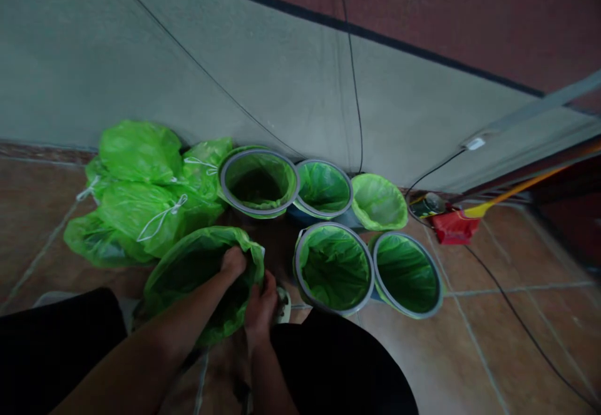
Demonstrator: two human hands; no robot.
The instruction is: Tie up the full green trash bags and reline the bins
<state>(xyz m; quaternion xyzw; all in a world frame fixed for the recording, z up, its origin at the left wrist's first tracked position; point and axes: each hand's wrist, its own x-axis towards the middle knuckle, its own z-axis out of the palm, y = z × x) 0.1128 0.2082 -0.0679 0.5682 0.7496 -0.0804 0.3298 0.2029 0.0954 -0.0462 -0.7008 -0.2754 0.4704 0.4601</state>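
Note:
Between my legs stands a bin lined with a green garbage bag (181, 261), its edge folded over the rim. My left hand (234, 262) reaches inside it and is curled against the right inner wall, closed on the bag; its fingertips are hidden. Outside the same rim, my right hand (261, 305) is closed on the edge of the bag. A small white tip shows on the rim between the two hands. The bottom of this bin is too dark to make out.
Several filled green garbage bags (141, 152) with white drawstrings lie left by the wall. Right of my hands stand several lined bins, among them a grey-rimmed bin (334, 307). Further right are a red dustpan (454, 228), a yellow handle (511, 189) and a black cable (511, 324) across the floor.

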